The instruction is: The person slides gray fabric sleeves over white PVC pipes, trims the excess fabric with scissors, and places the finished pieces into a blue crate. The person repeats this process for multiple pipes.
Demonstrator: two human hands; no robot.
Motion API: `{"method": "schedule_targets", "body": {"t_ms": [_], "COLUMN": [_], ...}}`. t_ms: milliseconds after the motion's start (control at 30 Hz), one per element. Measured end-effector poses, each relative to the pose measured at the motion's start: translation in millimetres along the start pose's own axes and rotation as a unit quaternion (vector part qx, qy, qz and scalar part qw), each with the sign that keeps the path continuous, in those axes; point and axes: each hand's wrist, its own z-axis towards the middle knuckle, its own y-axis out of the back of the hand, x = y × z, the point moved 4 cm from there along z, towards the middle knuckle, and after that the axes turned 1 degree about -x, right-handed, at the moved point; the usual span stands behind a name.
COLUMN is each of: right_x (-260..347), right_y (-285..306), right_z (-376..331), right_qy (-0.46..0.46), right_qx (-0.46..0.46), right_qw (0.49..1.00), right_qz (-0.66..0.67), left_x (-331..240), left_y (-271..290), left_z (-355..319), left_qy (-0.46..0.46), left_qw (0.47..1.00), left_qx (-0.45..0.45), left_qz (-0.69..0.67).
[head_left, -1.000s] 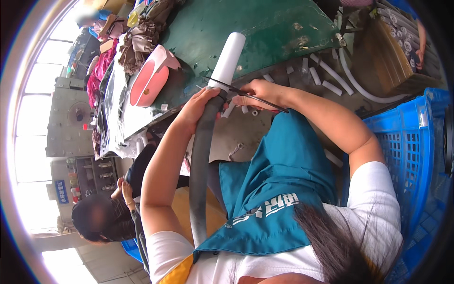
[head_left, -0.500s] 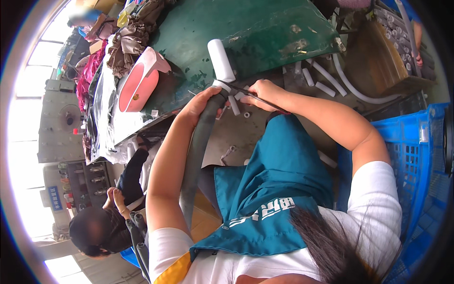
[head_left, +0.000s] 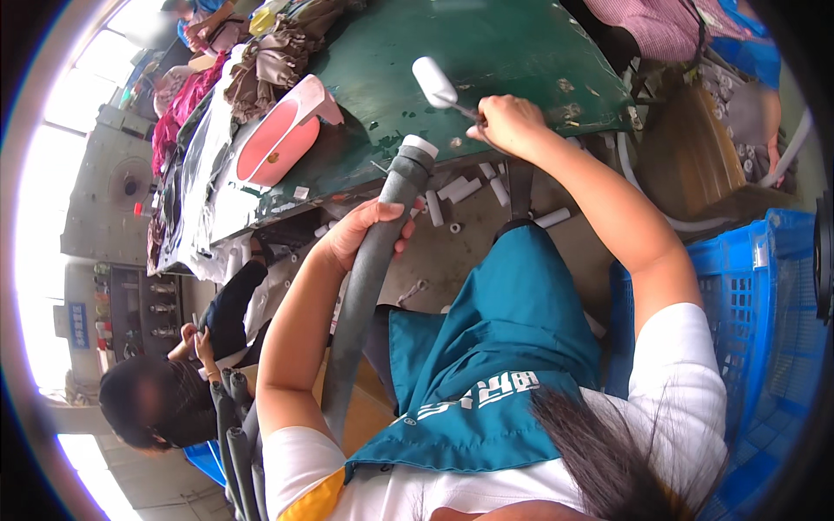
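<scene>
My left hand [head_left: 365, 229] is wrapped round a long grey fabric-covered tube [head_left: 363, 282]. The white foam core of the tube shows at its upper end, below the table edge. Over the green table [head_left: 486, 52], my right hand [head_left: 511, 126] is closed on dark scissors [head_left: 467, 112], mostly hidden in the fingers. At the blade tips is a short white foam cylinder [head_left: 432, 82], apart from the tube. I cannot tell whether it rests on the table.
A pink plastic holder [head_left: 282, 139] stands at the table's left, beside piled brown cloth [head_left: 269, 69]. White foam offcuts [head_left: 459, 189] lie on the floor. A blue crate [head_left: 738, 278] is by my right side. Other people are at left and far right.
The white foam cylinder has come away from the tube's end and moved up over the table with the scissors. My right hand has moved up and my left hand slightly lower.
</scene>
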Motion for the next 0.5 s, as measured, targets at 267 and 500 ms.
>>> {"method": "schedule_targets", "body": {"t_ms": [267, 500], "right_x": [-17, 143], "right_y": [2, 50], "right_z": [35, -100], "right_qy": [0.01, 0.559], "right_qx": [0.009, -0.201], "right_qw": [0.977, 0.802], "right_qz": [-0.214, -0.058], "left_x": [5, 10], "left_y": [-7, -26], "left_z": [-25, -49], "left_qy": [-0.066, -0.046], "left_qw": [0.996, 0.994], "left_qx": [-0.044, -0.082], "left_qz": [0.041, 0.059]}}
